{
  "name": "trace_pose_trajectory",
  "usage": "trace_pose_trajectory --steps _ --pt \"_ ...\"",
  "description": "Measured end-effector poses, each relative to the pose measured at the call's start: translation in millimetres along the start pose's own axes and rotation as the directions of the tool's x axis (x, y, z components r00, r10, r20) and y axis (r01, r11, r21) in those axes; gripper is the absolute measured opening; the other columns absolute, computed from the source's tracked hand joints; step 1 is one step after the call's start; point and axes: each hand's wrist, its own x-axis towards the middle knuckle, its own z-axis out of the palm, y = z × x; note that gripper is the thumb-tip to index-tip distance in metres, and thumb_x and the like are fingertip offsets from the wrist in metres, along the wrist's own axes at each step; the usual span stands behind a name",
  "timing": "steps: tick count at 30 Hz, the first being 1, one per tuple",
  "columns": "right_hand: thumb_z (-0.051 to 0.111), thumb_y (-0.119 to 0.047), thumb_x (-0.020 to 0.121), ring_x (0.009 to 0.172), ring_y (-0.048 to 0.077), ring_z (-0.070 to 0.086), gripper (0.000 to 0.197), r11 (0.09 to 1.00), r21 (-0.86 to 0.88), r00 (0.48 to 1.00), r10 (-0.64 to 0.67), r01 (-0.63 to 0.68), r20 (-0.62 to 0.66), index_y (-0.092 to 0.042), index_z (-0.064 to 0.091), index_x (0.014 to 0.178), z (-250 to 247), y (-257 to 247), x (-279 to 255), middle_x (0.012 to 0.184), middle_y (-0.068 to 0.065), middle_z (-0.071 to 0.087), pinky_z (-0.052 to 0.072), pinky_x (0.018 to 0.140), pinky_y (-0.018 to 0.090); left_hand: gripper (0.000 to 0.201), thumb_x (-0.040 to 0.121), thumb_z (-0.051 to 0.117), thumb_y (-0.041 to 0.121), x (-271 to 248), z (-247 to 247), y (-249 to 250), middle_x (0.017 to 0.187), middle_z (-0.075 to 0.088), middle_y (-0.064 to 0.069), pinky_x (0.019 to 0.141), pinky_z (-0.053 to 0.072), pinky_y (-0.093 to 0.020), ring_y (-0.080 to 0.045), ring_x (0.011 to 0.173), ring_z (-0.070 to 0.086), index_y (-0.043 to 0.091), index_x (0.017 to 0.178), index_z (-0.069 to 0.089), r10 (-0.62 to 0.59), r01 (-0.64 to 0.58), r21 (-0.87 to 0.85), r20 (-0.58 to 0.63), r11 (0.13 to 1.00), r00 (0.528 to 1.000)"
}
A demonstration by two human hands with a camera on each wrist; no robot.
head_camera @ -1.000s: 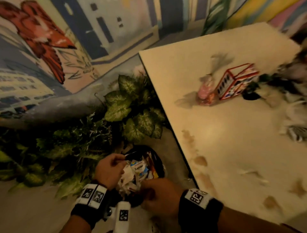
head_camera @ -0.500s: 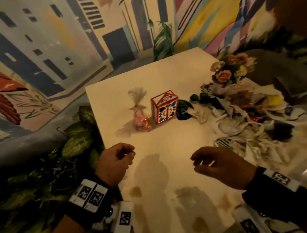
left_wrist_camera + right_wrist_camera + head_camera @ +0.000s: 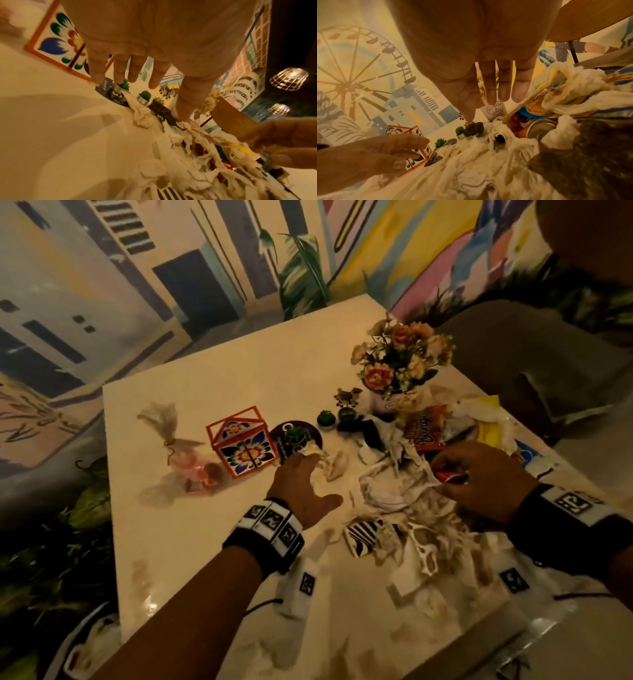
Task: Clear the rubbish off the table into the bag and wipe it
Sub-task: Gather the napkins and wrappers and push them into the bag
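A heap of crumpled white tissues [image 3: 387,494], snack wrappers [image 3: 424,429] and a can [image 3: 541,129] covers the right half of the cream table [image 3: 212,529]. My left hand [image 3: 301,470] reaches forward with straight fingers just short of a loose crumpled tissue [image 3: 334,465]; it holds nothing. My right hand [image 3: 459,470] hovers palm down over the heap above a red wrapper [image 3: 448,475], fingers spread and empty. In the wrist views both palms, left hand [image 3: 133,75] and right hand [image 3: 496,94], show straight fingers above the tissues [image 3: 142,117] [image 3: 484,155]. The black bag [image 3: 82,648] lies low by the table's near left corner.
A patterned red-framed box [image 3: 243,445], a pink wrapped gift [image 3: 191,467], a black coaster [image 3: 294,436], small cactus pots [image 3: 325,419] and a flower vase [image 3: 397,371] stand behind the heap. Brown stains [image 3: 140,573] mark the near table. A chair [image 3: 513,354] stands at right, plants [image 3: 51,577] at left.
Both hands have left the bag on the floor and come up over the table. They now reach further forward, open, onto the rubbish heap.
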Motion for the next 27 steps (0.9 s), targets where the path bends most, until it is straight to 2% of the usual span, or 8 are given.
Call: trace_pose_trajectory --steps 3,6,9,12,16,18,22,27 --pt "0.076 -0.022 0.074 0.112 0.019 0.052 0.043 0.996 -0.067 0.995 -0.057 0.063 0.085 -0.021 0.06 0.114 2 6 12 0.128 0.003 0.052 0.045 0.091 0.031 0.102 0.069 0.067 0.065 18 12 14 0.159 -0.001 -0.005 0.117 0.018 -0.046 -0.028 0.146 0.004 0.03 0.149 0.014 -0.069 0.062 0.093 0.075 0.994 0.995" --pt "0.076 -0.039 0.071 0.126 0.021 0.039 0.053 0.983 -0.136 0.977 -0.095 0.122 0.192 -0.027 0.056 0.119 3 2 11 0.136 -0.001 0.043 0.036 0.104 0.036 0.106 0.064 0.064 0.073 31 25 25 0.158 -0.003 -0.007 0.116 0.016 -0.052 -0.034 0.145 0.001 0.035 0.148 0.012 -0.097 0.083 0.147 0.091 0.986 0.991" --pt "0.075 -0.056 0.063 0.125 0.018 0.036 0.071 0.97 -0.155 0.943 -0.134 0.188 0.303 -0.032 0.051 0.125 12 2 -1 0.135 -0.005 0.042 0.033 0.105 0.034 0.106 0.062 0.058 0.079 38 34 33 0.158 -0.006 -0.01 0.115 0.014 -0.056 -0.036 0.144 -0.001 0.037 0.147 0.012 -0.158 0.142 0.144 0.107 0.979 0.982" --pt "0.073 -0.068 0.055 0.128 0.017 0.029 0.093 0.963 -0.177 0.898 -0.109 0.202 0.427 -0.04 0.035 0.135 32 5 -14 0.14 -0.008 0.03 0.035 0.106 0.038 0.105 0.062 0.055 0.083 35 40 46 0.157 -0.016 -0.009 0.113 0.007 -0.061 -0.04 0.143 -0.01 0.039 0.147 0.01 -0.194 0.167 0.172 0.15 0.971 0.97" --pt "0.071 -0.075 0.046 0.131 0.024 0.023 0.11 0.924 -0.306 0.891 -0.074 0.231 0.449 -0.041 0.021 0.138 60 9 -21 0.141 -0.004 0.025 0.033 0.107 0.043 0.108 0.057 0.056 0.085 35 50 54 0.155 -0.019 -0.011 0.11 0.002 -0.066 -0.042 0.14 -0.019 0.038 0.146 0.016 -0.19 0.158 0.199 0.151 0.967 0.97" --pt "0.074 -0.069 0.049 0.13 0.025 0.022 0.107 0.924 -0.319 0.894 -0.052 0.212 0.445 -0.037 0.023 0.137 70 11 -21 0.138 -0.002 0.024 0.036 0.104 0.045 0.094 0.064 0.063 0.074 36 55 54 0.155 -0.013 -0.012 0.109 0.009 -0.066 -0.043 0.141 -0.011 0.035 0.141 0.025 -0.169 0.145 0.198 0.11 0.97 0.98" --pt "0.077 -0.046 0.059 0.122 0.024 0.03 0.089 0.943 -0.272 0.922 -0.077 0.191 0.379 -0.032 0.028 0.132 80 13 -15 0.129 -0.001 0.031 0.044 0.094 0.041 0.059 0.076 0.066 0.054 37 58 50 0.147 0.013 -0.012 0.104 0.028 -0.059 -0.042 0.135 0.016 0.031 0.124 0.039 -0.104 0.097 0.249 0.013 0.964 0.995" --pt "0.081 -0.033 0.061 0.099 0.022 0.051 0.07 0.991 -0.085 0.931 -0.066 0.103 0.359 -0.035 0.032 0.111 91 14 -2 0.109 -0.002 0.052 0.05 0.081 0.04 0.041 0.085 0.061 0.042 36 60 45 0.137 0.026 -0.01 0.101 0.037 -0.05 -0.036 0.127 0.026 0.021 0.118 0.049 -0.053 0.056 0.264 -0.02 0.963 0.998"
